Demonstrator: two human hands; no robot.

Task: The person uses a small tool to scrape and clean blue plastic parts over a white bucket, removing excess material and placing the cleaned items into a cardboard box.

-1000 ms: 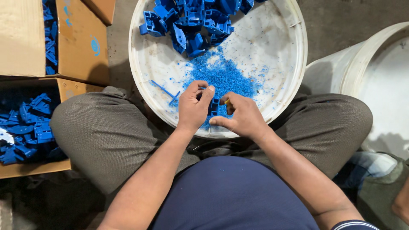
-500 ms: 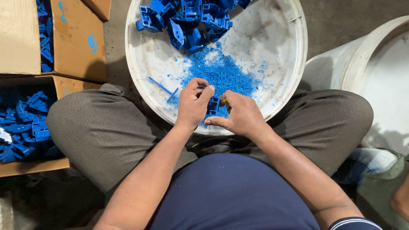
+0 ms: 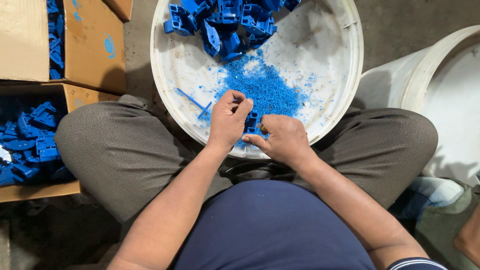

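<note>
My left hand (image 3: 227, 119) and my right hand (image 3: 280, 138) meet over the near rim of a round white tub (image 3: 327, 60) that rests between my knees. Together they grip one small blue plastic part (image 3: 251, 121), which is mostly hidden by the fingers. My right hand may also hold a small tool, but I cannot tell. A heap of blue shavings (image 3: 260, 87) lies in the tub just beyond my hands. Several blue moulded parts (image 3: 227, 22) are piled at the tub's far side. A thin blue strip (image 3: 192, 100) lies left of my left hand.
A cardboard box (image 3: 37, 190) with several blue parts (image 3: 30, 142) stands by my left knee, and another box (image 3: 92, 45) stands behind it. A large white bucket (image 3: 430, 85) stands at the right. Cloth and part of another person (image 3: 470, 237) show at the lower right.
Both hands have stayed at the tub's near rim, with only slight finger shifts on the blue part. The view has moved a little.
</note>
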